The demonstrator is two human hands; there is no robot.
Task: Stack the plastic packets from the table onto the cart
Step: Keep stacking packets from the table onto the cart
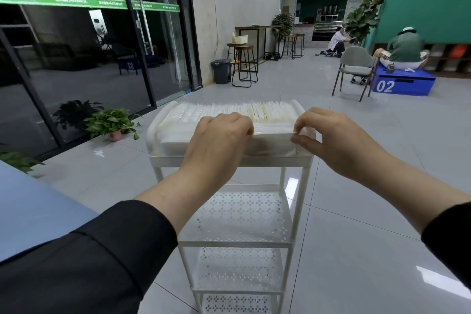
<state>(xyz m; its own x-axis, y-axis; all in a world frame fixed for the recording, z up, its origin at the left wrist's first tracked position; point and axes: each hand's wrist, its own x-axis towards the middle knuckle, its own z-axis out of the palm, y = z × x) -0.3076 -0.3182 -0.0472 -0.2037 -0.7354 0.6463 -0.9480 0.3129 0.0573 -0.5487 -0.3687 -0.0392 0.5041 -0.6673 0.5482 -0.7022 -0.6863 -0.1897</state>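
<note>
Judging by the packets (229, 116) filling the cart (304, 160) top tier, stacking is well advanced, the near stack being held by curled fingers of the left hand (219, 135) and pinched by the right hand (328, 135).

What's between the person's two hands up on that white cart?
In the head view, only plastic packets on the cart's top tray lie between the left hand and right hand.

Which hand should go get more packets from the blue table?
Probably the left hand: the blue table sits at the person's left. The right hand is on the cart's far side, pinching the packets.
</note>
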